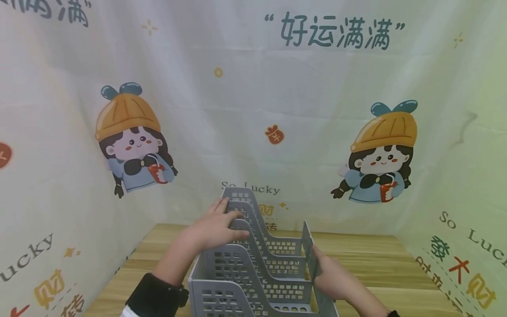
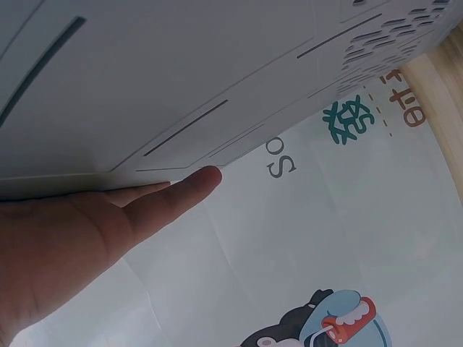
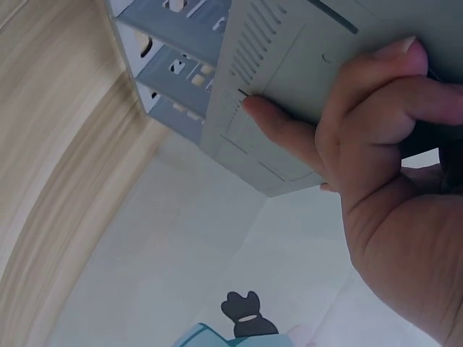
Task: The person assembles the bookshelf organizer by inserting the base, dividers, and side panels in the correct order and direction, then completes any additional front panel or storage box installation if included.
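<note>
A grey plastic file rack [image 1: 229, 264] with several tall sloping dividers stands in front of me. In the head view my left hand [image 1: 214, 226] rests at its left side, fingers spread over the divider tops. The left wrist view shows that hand's fingers [image 2: 177, 199] stretched along the edge of a grey side panel [image 2: 188, 79]. My right hand [image 1: 330, 275] is at the rack's right side wall [image 1: 310, 255]. In the right wrist view, bent fingers of the right hand [image 3: 391, 152] hold that panel [image 3: 304, 108], one finger lying flatter along it.
The rack is on a wood-grain tabletop [image 1: 364, 255]. Behind and to both sides hangs a pale printed cloth [image 1: 253, 101] with cartoon figures and lettering. Its lower edge meets the back of the table.
</note>
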Tool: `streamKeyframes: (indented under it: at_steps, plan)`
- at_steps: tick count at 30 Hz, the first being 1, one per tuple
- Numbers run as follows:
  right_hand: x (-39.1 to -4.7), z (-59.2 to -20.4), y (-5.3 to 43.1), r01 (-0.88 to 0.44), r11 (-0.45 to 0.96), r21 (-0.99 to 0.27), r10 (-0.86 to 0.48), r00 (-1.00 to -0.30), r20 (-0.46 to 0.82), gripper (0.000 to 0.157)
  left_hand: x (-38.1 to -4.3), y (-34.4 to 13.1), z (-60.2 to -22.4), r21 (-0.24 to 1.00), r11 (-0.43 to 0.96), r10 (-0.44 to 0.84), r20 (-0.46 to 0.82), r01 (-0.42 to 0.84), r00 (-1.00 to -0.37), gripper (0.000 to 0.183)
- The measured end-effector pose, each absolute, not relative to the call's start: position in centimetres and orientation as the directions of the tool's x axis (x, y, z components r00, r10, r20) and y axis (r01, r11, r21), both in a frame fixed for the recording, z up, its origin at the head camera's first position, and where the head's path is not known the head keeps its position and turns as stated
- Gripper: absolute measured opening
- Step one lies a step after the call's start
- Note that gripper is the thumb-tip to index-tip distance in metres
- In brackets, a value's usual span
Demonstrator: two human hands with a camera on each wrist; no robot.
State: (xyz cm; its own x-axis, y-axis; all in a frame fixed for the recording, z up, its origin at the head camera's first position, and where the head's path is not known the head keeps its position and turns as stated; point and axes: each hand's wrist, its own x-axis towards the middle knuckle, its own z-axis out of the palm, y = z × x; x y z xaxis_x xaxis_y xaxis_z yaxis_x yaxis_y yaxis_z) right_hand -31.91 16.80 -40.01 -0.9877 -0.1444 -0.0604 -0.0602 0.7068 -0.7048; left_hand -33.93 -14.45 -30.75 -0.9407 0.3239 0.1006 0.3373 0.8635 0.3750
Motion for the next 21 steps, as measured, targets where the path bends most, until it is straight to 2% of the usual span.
streamKeyframes:
  at_steps: [11,16,21]
  plan:
    - [-31.5,-40.6,16.2,-0.102,0.707,-0.7,-0.152,-0.988,-0.009,0.095,-33.9,-14.5,-30.6,0.372,0.864,0.322,0.109,0.339,-0.941,0.069]
    - [-31.6,-41.1,16.0,-0.109,0.725,-0.68,-0.137,-0.99,0.013,0.085,-34.0,-14.6,-30.7,0.366,0.866,0.324,0.108,0.341,-0.94,0.069]
    - [-31.7,-41.5,15.8,-0.135,0.746,-0.653,-0.142,-0.989,0.042,0.082,-34.2,-14.6,-30.9,0.362,0.866,0.329,0.108,0.346,-0.938,0.069]
